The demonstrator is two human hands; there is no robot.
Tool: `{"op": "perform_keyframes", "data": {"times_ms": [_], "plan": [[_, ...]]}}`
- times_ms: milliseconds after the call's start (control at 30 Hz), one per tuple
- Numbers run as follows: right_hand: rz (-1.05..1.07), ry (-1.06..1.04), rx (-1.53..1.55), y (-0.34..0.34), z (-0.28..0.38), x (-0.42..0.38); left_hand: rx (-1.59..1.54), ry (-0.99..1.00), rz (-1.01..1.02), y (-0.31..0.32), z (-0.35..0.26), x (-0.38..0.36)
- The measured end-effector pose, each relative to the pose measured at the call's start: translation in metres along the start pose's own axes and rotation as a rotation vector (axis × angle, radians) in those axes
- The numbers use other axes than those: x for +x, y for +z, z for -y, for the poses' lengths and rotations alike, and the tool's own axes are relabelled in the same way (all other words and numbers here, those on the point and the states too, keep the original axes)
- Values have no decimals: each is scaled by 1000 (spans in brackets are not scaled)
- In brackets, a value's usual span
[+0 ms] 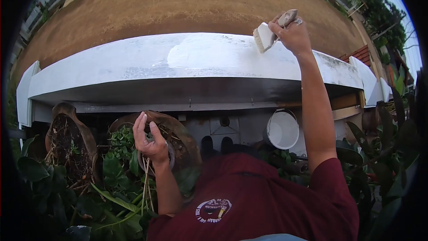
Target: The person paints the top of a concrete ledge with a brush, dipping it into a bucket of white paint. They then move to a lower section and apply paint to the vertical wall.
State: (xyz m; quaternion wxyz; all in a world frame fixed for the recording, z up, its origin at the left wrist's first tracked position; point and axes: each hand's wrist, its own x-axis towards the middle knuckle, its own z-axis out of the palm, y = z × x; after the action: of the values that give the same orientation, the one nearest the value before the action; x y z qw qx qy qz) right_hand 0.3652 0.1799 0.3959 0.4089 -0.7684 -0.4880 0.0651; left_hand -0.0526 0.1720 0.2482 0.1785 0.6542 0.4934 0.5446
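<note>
My right hand (292, 35) grips a wide paintbrush (265, 36) by its paint-smeared handle. The pale bristles are right at the far edge of the white wall top (133, 58). A brighter, wet-looking patch of white paint covers the middle of that surface, while the right end shows dark stains. On the near side of the wall, my left hand (150, 142) is raised over the potted plants with its fingers apart and nothing in them. A white bucket (284, 129) with a wire handle is below my right forearm.
Clay planters (91, 151) with soil and leafy plants (118, 172) line the near side at left. More dark leaves (379, 156) crowd the right. Small hooks (190, 102) project below the wall top. Beyond it lies a brown dirt road (178, 4).
</note>
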Motion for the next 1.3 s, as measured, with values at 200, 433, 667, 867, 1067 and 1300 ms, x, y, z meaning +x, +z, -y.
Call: {"op": "perform_keyframes", "data": {"times_ms": [200, 433, 667, 867, 1067, 1300], "plan": [[276, -371, 187, 66, 25, 1, -40, 67, 42, 17, -16, -2], [369, -312, 127, 29, 13, 19, -24, 47, 5, 13, -7, -7], [454, -232, 8, 7, -13, 3, -1, 125, 27, 12, -6, -3], [77, -250, -229, -7, -35, -16, 103, 13, -8, -26, 27, -31], [150, -368, 95, 94, 76, -42, 8, 115, 7, 5, 2, -24], [173, -354, 335, 166, 123, -10, -10, 127, 6, 9, -9, -19]]}}
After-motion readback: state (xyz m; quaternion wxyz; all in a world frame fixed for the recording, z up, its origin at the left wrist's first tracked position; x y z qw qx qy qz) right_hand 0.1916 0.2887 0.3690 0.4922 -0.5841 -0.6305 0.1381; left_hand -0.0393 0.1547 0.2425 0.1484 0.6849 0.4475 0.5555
